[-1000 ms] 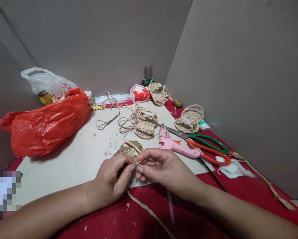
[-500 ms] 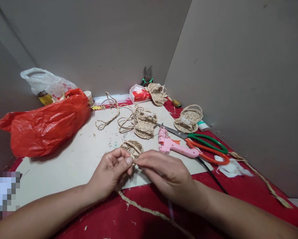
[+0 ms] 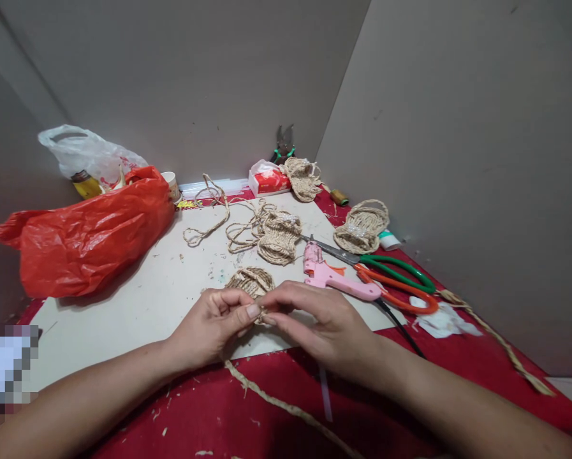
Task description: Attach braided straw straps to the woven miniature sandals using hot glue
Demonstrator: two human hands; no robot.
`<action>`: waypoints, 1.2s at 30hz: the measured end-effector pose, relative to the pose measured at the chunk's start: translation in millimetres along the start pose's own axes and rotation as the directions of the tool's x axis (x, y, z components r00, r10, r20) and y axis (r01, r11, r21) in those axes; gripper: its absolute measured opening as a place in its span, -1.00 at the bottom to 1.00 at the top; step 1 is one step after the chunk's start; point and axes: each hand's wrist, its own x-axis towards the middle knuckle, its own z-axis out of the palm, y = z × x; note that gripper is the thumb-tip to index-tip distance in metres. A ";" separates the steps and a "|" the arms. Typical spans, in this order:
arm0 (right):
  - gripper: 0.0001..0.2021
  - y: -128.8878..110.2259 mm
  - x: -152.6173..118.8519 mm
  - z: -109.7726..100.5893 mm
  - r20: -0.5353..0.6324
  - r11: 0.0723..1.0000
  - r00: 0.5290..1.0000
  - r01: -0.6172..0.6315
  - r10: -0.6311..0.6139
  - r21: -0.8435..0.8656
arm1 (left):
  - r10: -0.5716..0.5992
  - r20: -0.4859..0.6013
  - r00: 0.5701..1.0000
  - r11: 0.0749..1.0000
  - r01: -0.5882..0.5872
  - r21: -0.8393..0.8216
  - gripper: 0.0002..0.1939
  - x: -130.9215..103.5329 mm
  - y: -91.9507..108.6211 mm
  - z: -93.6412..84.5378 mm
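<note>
Taking the straw strand (image 3: 261, 317) as dial centre, we clamp it between the thumb and fingers of the left hand (image 3: 212, 326). The right hand (image 3: 321, 322) meets it from 3 o'clock; we cannot tell whether its fingers grip. The straw cord (image 3: 287, 408) trails toward 5 o'clock over the red surface (image 3: 180, 421). The woven straw piece (image 3: 250, 279) lies at 12 o'clock, just beyond our fingers. We locate the glue gun (image 3: 334, 279) and scissors (image 3: 347, 256) at 2 o'clock
</note>
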 end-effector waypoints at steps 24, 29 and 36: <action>-0.90 8.3 -2.0 0.7 0.033 0.973 0.987 0.163 -0.160 -0.165 | -0.052 0.127 0.990 0.986 0.071 -0.150 -0.70 1.8 3.6 -0.4; -0.83 14.1 -3.2 -2.4 0.139 0.872 0.918 0.397 -0.372 -0.287 | -0.119 0.192 0.974 0.966 0.158 -0.206 -0.76 1.7 6.3 -1.9; -0.84 15.9 -4.6 2.4 0.155 0.814 0.912 0.410 -0.381 -0.413 | -0.168 0.158 0.973 0.931 0.209 -0.299 -0.75 2.9 3.8 -1.6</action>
